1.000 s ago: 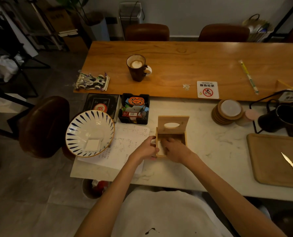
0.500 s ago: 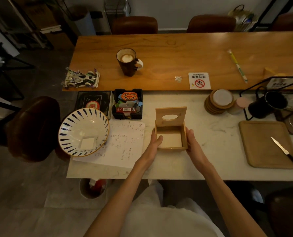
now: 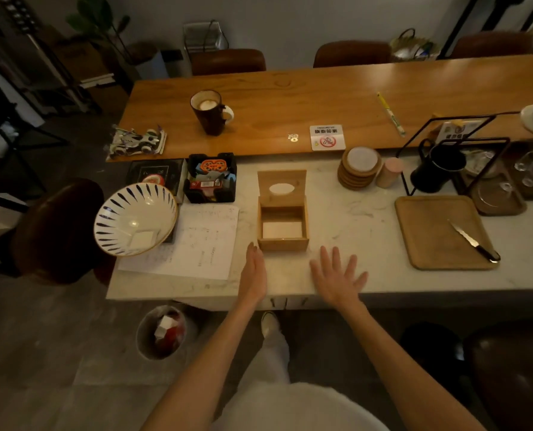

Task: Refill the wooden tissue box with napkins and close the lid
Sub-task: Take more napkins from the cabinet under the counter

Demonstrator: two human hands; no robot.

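Observation:
The wooden tissue box (image 3: 283, 244) stands on the white marble counter (image 3: 346, 219), its hinged lid (image 3: 281, 185) with an oval hole raised upright at the back. White napkins (image 3: 281, 229) lie flat inside the box. My left hand (image 3: 254, 273) hovers edge-on just left of the box's near corner, fingers straight, holding nothing. My right hand (image 3: 336, 277) is spread flat over the counter, in front and right of the box, holding nothing. A folded white napkin (image 3: 143, 239) lies in the blue-striped bowl (image 3: 125, 209) at the left.
A sheet of paper (image 3: 203, 244) lies left of the box, a black organiser (image 3: 211, 181) behind it. Coasters (image 3: 359, 169) stand at the back right; a wooden tray (image 3: 439, 234) carries a knife (image 3: 472, 241). A mug (image 3: 209, 112) sits on the wooden table. A bin (image 3: 162, 332) stands below.
Both hands left the box: a second ago they were in and on it, then beside its walls, and now they are drawn back toward the counter's near edge. The box stays open.

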